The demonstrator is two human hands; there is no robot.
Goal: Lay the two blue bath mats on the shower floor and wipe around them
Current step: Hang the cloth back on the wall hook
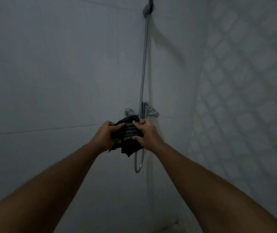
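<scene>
we hold a dark striped cloth [129, 134] between both hands in the shower corner, just in front of the chrome mixer tap [152, 112]. our left hand [105, 135] curls round the cloth's left edge, its fingers [118, 126] lying over the stripes. our right hand [147, 134] pinches the right edge between thumb and fingertips. so both sets of fingers are closed on the cloth, which hangs bunched below them, its lower corners loose beside the loop of shower hose [138, 163]. the riser pipe [144, 56] runs up the grey tiled wall [50, 73] behind.

the two blue bath mats are not in view, nor is the shower floor, so we cannot tell whether they are laid. judging by the cloth in hand, we take this for the wiping part of the task, with the cloth being gathered into a pad. the next move, we think, calls for one hand to take the pad firmly, the other to let go, and for us to bend to the floor and work round the mats' edges without dragging them askew.
</scene>
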